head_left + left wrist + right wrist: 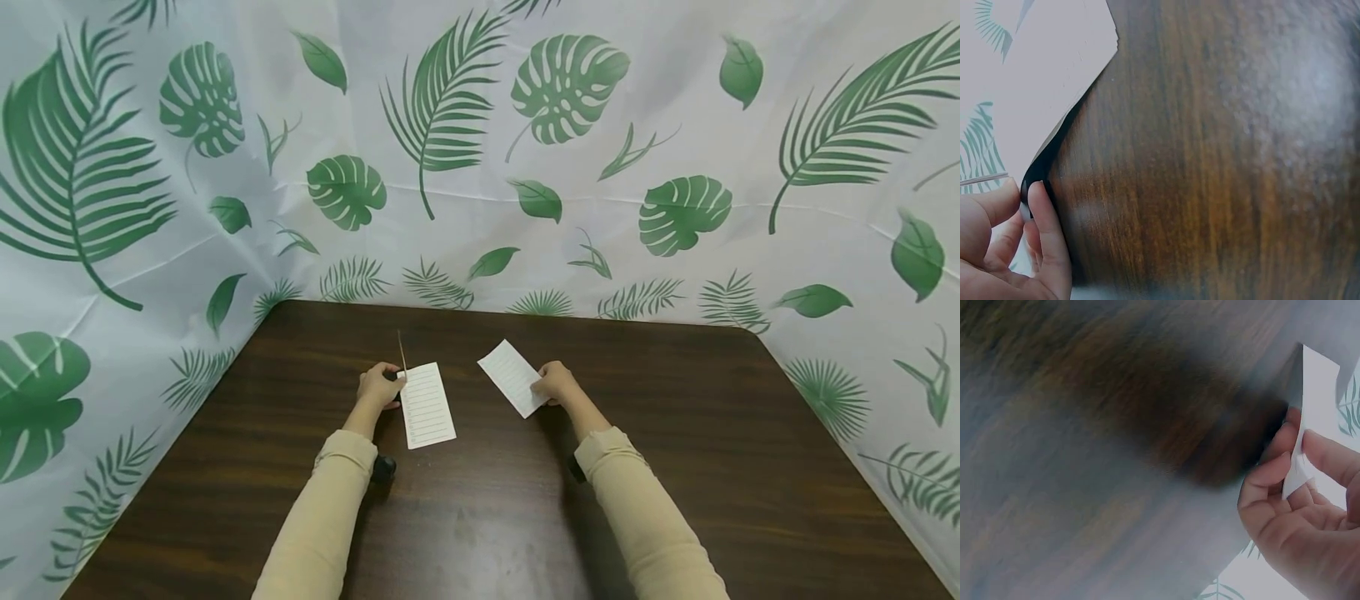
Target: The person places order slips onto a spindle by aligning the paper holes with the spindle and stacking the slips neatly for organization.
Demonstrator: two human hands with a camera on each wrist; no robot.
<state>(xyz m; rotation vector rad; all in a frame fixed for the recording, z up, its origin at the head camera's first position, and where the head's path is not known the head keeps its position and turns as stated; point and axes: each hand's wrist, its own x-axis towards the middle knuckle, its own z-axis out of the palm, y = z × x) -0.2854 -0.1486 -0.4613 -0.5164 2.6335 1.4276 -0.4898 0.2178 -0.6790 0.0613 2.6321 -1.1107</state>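
Observation:
My left hand pinches a white lined notepad by its left edge, near the top corner. In the left wrist view the notepad appears as a stack of pages with a dark underside, and the thumb and fingers grip its corner. A thin brown strip rises from the pad beside the thumb; its kind is unclear. To the right, my right hand pinches a loose lined sheet of paper by its lower right side. The right wrist view shows this sheet slightly bent between thumb and fingers.
Both hands are over a dark brown wooden table. A white curtain with green leaf prints stands behind the table and along its sides. Black wrist devices show beside both forearms.

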